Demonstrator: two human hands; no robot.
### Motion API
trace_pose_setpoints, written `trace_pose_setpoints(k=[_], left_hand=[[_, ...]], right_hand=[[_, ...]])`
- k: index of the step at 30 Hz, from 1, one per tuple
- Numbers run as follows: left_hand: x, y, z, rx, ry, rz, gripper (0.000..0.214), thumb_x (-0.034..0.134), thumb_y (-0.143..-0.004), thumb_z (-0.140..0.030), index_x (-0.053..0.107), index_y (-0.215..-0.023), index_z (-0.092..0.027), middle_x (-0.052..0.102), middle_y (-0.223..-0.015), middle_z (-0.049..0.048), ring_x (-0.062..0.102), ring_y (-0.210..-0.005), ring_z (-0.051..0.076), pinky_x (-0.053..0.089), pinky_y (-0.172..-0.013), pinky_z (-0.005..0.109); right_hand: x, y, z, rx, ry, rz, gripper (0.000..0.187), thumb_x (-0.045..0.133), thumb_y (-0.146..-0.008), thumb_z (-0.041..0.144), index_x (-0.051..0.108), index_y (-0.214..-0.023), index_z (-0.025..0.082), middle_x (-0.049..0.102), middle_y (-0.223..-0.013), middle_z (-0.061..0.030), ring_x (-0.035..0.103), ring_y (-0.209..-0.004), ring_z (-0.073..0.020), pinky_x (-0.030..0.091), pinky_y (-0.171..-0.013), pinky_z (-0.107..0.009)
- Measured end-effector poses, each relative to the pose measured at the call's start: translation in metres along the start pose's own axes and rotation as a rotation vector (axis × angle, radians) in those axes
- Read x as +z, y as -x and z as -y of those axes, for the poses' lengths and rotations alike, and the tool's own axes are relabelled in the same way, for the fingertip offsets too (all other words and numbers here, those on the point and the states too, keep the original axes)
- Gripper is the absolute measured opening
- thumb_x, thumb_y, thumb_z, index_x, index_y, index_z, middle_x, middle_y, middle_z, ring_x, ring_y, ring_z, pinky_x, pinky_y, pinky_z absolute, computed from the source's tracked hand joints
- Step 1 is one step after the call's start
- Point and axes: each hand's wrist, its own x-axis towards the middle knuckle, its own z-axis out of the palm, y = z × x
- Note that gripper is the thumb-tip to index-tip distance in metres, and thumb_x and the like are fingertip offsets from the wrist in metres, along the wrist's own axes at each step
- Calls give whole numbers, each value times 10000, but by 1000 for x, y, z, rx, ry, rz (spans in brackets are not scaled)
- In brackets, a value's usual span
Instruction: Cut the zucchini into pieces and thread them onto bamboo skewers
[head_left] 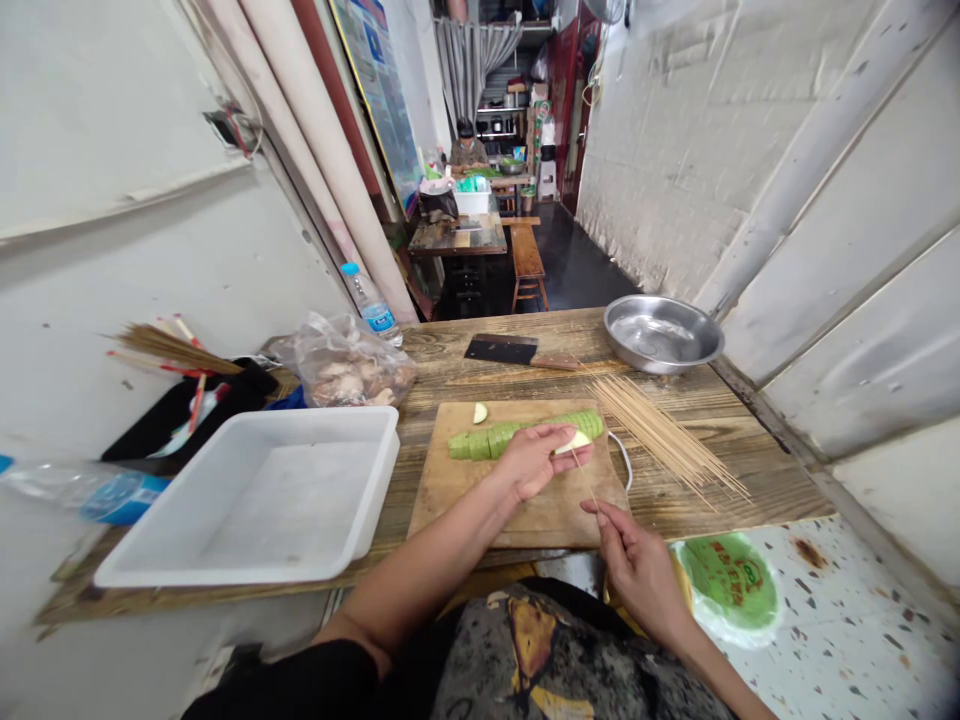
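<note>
Between the fingers of my left hand point(534, 462) is a pale slice of a green vegetable, perhaps zucchini point(574, 442). My right hand point(626, 545) pinches a thin bamboo skewer point(585, 478), whose upper end meets the slice; whether it has pierced it I cannot tell. Below my left hand lies a wooden cutting board point(517, 510). A row of sliced green vegetable point(480, 442) runs across it, partly hidden by that hand. One loose half-round piece point(480, 412) lies behind the row. To the right, a bundle of bamboo skewers point(664, 435) is spread on the table.
A cleaver point(501, 349) lies behind the board, and a steel bowl point(664, 335) stands at the back right. A white plastic tub point(251, 500) is on the left, beside a bag of brown food point(352, 375) and a water bottle point(373, 305). Farther off, a person point(469, 150) sits at another table.
</note>
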Motion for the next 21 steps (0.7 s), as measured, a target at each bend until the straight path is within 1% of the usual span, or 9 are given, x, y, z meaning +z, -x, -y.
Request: trace_pose_setpoints(k=[4, 8, 13, 21], left_hand=[[0, 0, 0, -18, -2, 5, 37, 616, -805, -69, 651, -796, -79, 713, -771, 114, 704, -746, 214, 562, -793, 371], [1, 2, -1, -45, 2, 6, 38, 615, -798, -51, 649, -795, -68, 710, -762, 123, 705, -744, 223, 566, -777, 377], [3, 4, 0, -76, -1, -6, 68, 575, -817, -32, 640, -818, -53, 705, -750, 133, 705, -726, 221, 572, -740, 365], [2, 4, 4, -94, 22, -17, 47, 601, -795, -30, 632, -809, -64, 706, -755, 133, 706, -739, 228, 575, -741, 373]], right_hand=[[2, 0, 0, -8, 15, 2, 394, 382, -917, 367, 668, -1048, 129, 730, -822, -91, 683, -690, -176, 539, -618, -251], [5, 0, -1, -24, 8, -18, 382, 388, -916, 355, 670, -1036, 128, 724, -818, -84, 647, -615, -154, 516, -580, -241], [7, 1, -2, -27, 4, -30, 382, 384, -919, 351, 671, -1041, 132, 657, -627, -32, 596, -531, -150, 491, -527, -242], [10, 0, -4, -47, 15, -55, 349, 386, -920, 332, 674, -1023, 165, 697, -723, -50, 606, -560, -150, 496, -541, -244]])
